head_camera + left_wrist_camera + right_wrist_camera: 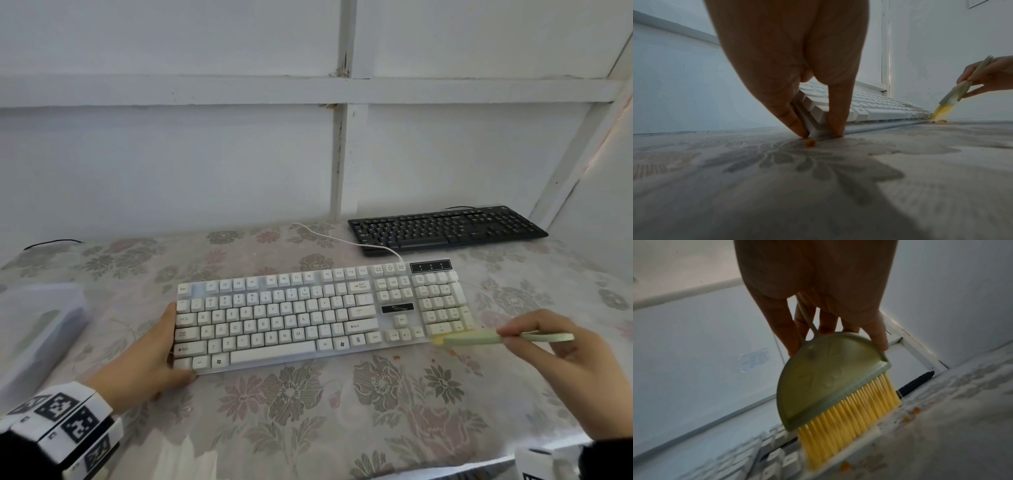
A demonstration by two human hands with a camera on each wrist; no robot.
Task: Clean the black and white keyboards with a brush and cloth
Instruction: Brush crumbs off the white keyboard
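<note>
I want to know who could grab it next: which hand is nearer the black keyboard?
Right. The right hand holds the brush below the black keyboard; the left hand grips the white keyboard's far-left end.

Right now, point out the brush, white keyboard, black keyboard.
brush [830, 386], right wrist view, green head.
white keyboard [274, 355], head view, space bar.
black keyboard [445, 228], head view, middle key rows.

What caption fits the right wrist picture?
Right hand sweeps a yellow-bristled brush across the white keyboard's edge.
</note>
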